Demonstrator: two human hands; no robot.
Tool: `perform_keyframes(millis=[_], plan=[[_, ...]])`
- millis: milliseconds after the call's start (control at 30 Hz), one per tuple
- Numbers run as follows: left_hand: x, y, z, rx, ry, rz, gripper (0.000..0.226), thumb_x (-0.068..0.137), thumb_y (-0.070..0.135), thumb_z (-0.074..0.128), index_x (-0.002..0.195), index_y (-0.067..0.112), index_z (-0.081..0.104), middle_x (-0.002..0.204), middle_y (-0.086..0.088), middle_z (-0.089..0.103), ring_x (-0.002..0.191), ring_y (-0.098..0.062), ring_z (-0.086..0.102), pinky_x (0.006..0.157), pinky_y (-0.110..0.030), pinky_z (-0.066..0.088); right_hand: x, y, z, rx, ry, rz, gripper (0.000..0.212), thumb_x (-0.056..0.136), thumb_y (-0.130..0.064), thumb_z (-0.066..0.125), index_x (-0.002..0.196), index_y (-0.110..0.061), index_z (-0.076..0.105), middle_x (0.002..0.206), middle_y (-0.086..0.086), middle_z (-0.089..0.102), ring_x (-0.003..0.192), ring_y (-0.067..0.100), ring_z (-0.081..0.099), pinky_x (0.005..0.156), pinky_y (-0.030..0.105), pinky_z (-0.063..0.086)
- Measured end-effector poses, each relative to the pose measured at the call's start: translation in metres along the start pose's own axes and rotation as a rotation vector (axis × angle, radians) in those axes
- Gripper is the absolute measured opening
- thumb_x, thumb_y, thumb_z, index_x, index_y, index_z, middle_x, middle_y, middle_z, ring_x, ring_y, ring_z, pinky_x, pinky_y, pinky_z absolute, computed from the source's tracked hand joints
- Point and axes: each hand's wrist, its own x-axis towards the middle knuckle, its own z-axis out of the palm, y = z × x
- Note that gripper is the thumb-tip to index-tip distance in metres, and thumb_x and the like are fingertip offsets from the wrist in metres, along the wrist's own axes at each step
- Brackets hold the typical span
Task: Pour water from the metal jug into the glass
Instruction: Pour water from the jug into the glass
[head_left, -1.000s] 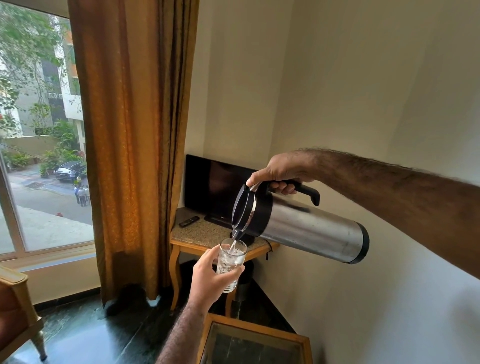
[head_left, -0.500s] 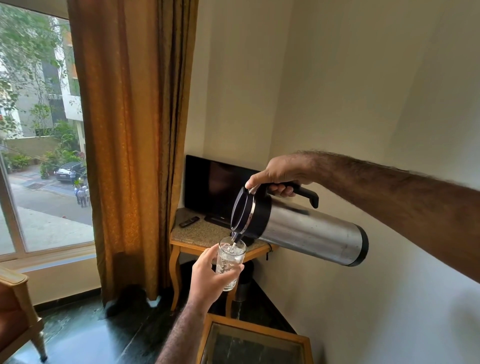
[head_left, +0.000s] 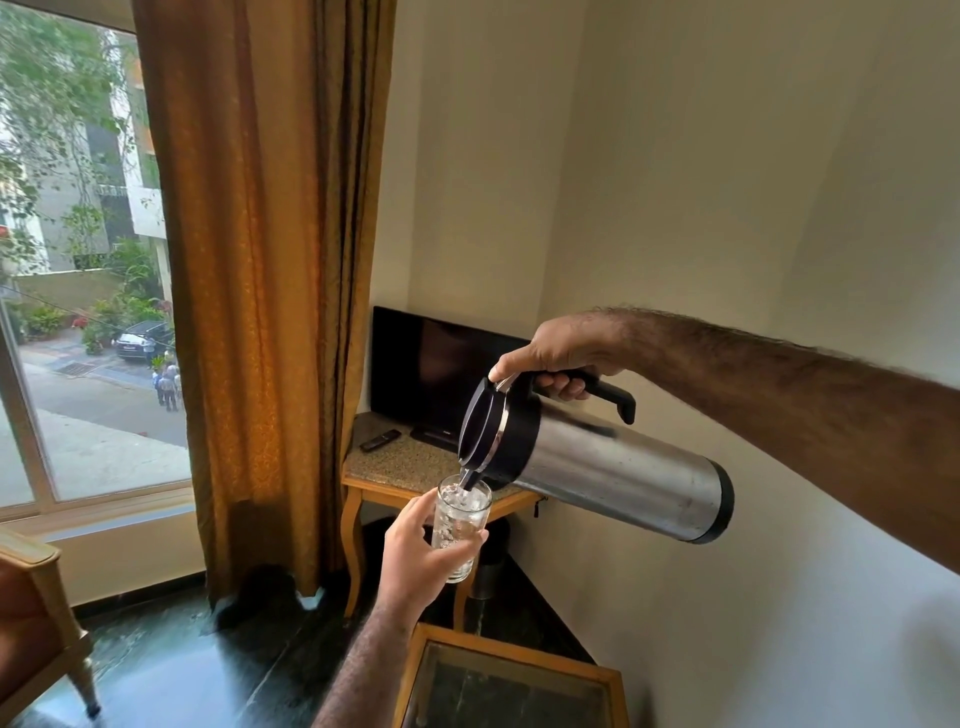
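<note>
My right hand (head_left: 558, 358) grips the black handle of the metal jug (head_left: 613, 470), a steel cylinder with a black lid and collar. The jug lies nearly horizontal in the air, its base to the right and its spout down at the left. My left hand (head_left: 415, 558) is wrapped around a clear glass (head_left: 462, 519), held upright just under the spout. The spout tip dips into the glass mouth. Bubbling water fills most of the glass.
Behind my hands a corner table (head_left: 395, 470) carries a black TV (head_left: 431, 374) and a remote (head_left: 380, 439). A wood-framed glass-topped table (head_left: 506, 680) stands below. An orange curtain (head_left: 260, 260) hangs left, beside a window, and a chair arm (head_left: 31, 571) shows at bottom left.
The water level in the glass has risen. The jug has sunk slightly and its spout now sits closer to the glass mouth. Both hands keep their grips.
</note>
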Motion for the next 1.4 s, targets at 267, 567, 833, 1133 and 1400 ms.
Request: perform_keyframes(millis=[267, 567, 833, 1133, 1400], plan=[[-0.001, -0.002, 0.003, -0.007, -0.031, -0.010, 0.066, 0.063, 0.054, 0.085, 0.122, 0.028, 0.071, 0.114, 0.011, 0.074, 0.106, -0.002, 0.068, 0.080, -0.002, 0.050, 0.003, 0.006, 0.002, 0.016, 0.000, 0.019, 0.067, 0.088, -0.056, 0.072, 0.106, 0.008, 0.073, 0.056, 0.001, 0.040, 0.044, 0.015, 0.039, 0.046, 0.026, 0.037], [0.001, 0.002, 0.001, -0.001, -0.019, 0.016, 0.056, 0.064, 0.052, 0.085, 0.116, 0.048, 0.065, 0.115, 0.016, 0.075, 0.110, 0.001, 0.068, 0.082, -0.002, 0.048, 0.013, 0.028, 0.005, 0.131, -0.032, 0.004, 0.091, 0.084, -0.060, 0.074, 0.142, 0.007, 0.054, 0.055, -0.001, 0.041, 0.047, 0.016, 0.040, 0.046, 0.027, 0.037], [0.008, -0.002, 0.008, 0.008, -0.014, -0.004, 0.057, 0.065, 0.050, 0.090, 0.116, 0.051, 0.064, 0.117, 0.028, 0.073, 0.112, 0.007, 0.067, 0.083, 0.002, 0.047, 0.012, 0.058, 0.004, 0.315, -0.040, -0.049, 0.058, 0.087, -0.060, 0.071, 0.051, -0.021, 0.047, 0.053, 0.000, 0.040, 0.045, 0.018, 0.037, 0.051, 0.030, 0.036], [0.014, -0.017, 0.019, 0.067, 0.000, -0.056, 0.069, 0.060, 0.060, 0.088, 0.122, 0.045, 0.064, 0.115, 0.021, 0.074, 0.112, 0.000, 0.067, 0.090, -0.017, 0.050, 0.001, 0.124, 0.021, 0.772, 0.162, -0.064, 0.080, 0.069, -0.097, 0.054, 0.055, -0.019, 0.050, 0.053, 0.003, 0.042, 0.046, 0.020, 0.036, 0.050, 0.031, 0.032], [-0.002, -0.055, 0.044, 0.178, -0.056, -0.149, 0.069, 0.066, 0.036, 0.099, 0.127, 0.032, 0.068, 0.112, 0.016, 0.075, 0.107, -0.007, 0.071, 0.085, -0.035, 0.064, 0.002, 0.209, 0.119, 1.357, 0.439, -0.103, 0.032, 0.104, -0.027, 0.053, 0.077, -0.016, 0.067, 0.058, 0.001, 0.053, 0.052, 0.017, 0.038, 0.047, 0.027, 0.033]])
